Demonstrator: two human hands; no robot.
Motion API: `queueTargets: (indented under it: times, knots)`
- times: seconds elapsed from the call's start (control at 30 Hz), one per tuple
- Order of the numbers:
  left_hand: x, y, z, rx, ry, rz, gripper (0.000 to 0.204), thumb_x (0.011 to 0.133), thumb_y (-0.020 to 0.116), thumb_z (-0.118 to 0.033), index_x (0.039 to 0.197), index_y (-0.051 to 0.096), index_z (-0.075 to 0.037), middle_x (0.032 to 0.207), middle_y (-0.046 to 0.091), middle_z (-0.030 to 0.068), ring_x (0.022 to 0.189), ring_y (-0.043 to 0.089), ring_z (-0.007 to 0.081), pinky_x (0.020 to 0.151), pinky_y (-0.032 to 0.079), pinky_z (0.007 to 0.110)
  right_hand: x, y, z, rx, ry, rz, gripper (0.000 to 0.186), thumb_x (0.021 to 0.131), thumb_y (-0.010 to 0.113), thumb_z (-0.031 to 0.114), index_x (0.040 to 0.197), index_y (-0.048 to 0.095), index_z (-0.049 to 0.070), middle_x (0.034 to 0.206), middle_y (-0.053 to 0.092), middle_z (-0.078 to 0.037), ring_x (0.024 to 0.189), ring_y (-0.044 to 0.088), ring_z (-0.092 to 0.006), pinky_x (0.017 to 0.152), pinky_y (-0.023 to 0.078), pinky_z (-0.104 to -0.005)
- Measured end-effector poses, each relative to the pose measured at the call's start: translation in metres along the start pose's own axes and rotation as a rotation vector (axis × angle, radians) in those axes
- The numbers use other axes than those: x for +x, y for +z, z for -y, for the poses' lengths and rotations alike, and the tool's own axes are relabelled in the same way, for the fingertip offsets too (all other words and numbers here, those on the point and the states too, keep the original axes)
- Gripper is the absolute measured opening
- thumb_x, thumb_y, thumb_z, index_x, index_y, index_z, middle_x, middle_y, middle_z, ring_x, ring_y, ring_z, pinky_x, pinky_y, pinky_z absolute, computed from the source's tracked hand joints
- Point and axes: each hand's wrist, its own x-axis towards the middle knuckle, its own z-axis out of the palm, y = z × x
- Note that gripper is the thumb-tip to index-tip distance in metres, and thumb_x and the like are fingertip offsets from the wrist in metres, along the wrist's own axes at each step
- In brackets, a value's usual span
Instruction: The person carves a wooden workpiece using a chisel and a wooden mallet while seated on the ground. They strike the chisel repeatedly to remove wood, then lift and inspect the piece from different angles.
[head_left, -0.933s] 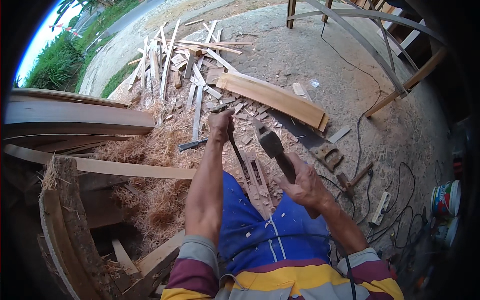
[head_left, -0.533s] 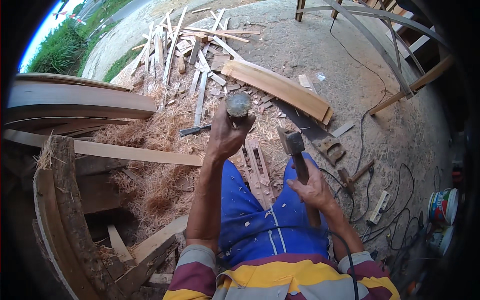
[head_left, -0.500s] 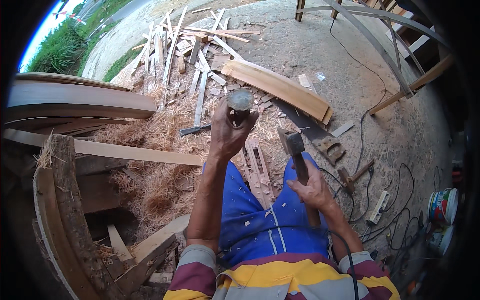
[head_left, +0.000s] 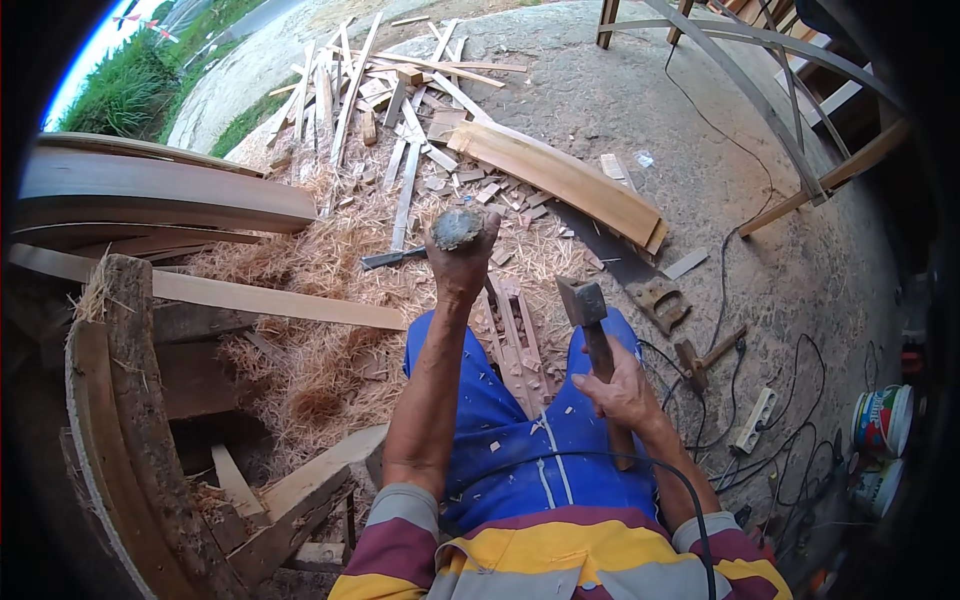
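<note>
My left hand is closed around an upright tool, probably a chisel, whose battered round butt end faces up. Its lower end is hidden behind the hand. In my right hand is a hammer, gripped by its wooden handle, with the square metal head raised above my thigh. A pale wooden piece with cut slots lies between my legs, just beyond my lap. Beside my left hand a dark flat tool rests on the shavings.
Wood shavings and offcuts cover the ground ahead. A thick plank lies beyond, near a handsaw. At right are another hammer, a power strip with cords, and buckets. Timber stands at left.
My left hand has moved slightly lower and toward me, and the tool's butt end has shifted left and down. The hammer and right hand stay nearly in place.
</note>
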Motion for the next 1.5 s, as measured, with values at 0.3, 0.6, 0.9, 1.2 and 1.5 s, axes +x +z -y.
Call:
queueTargets:
  times: [0.3,0.6,0.9,1.2,1.5]
  knots:
    - [0.002,-0.008,0.003,-0.038,-0.001,-0.046,0.025,0.086,0.080,-0.016,0.076,0.062,-0.001,0.069,0.064,0.0021,0.062,0.057,0.0119,0.060,0.047,0.031,-0.004,-0.001,0.009,0.051,0.062,-0.039,0.046,0.087,0.073,0.015,0.124,0.052,-0.001,0.073,0.056,-0.003,0.053,0.055,-0.0106,0.047,0.048,-0.0288]
    - [-0.013,-0.004,0.014,0.255,0.173,0.087,0.020,0.084,0.078,-0.016,0.077,0.063,-0.003,0.069,0.063,0.0066,0.062,0.060,0.0249,0.066,0.048,0.036,-0.008,0.000,0.009,0.242,0.041,0.053,0.049,0.089,0.073,0.018,0.128,0.048,0.002,0.076,0.055,-0.002,0.058,0.058,-0.0101,0.050,0.050,-0.0287]
    - [-0.048,-0.009,0.038,0.316,0.479,0.118,0.021,0.077,0.078,-0.022,0.080,0.064,-0.007,0.076,0.065,0.0059,0.073,0.064,0.0259,0.068,0.048,0.039,0.015,0.009,0.055,-0.491,-0.805,-0.157,0.068,0.088,0.073,0.013,0.142,0.035,0.000,0.104,0.067,-0.025,0.087,0.072,-0.0367,0.068,0.058,-0.0407]
    - [-0.031,0.003,0.011,0.270,0.457,0.175,0.017,0.079,0.070,-0.012,0.095,0.070,-0.008,0.093,0.070,0.0123,0.087,0.068,0.0329,0.078,0.054,0.043,0.054,0.013,0.084,-0.914,-0.588,0.000,0.038,0.092,0.058,0.014,0.125,0.043,0.001,0.091,0.066,-0.026,0.079,0.069,-0.0443,0.068,0.056,-0.0520]
    - [-0.039,-0.004,0.024,0.473,0.468,0.183,0.024,0.085,0.076,-0.017,0.078,0.058,-0.004,0.067,0.063,0.0076,0.063,0.063,0.0229,0.065,0.051,0.035,-0.058,-0.041,0.276,0.044,-1.284,-0.666,0.037,0.094,0.069,0.014,0.124,0.054,-0.001,0.073,0.055,-0.005,0.065,0.054,-0.0148,0.063,0.048,-0.0297]
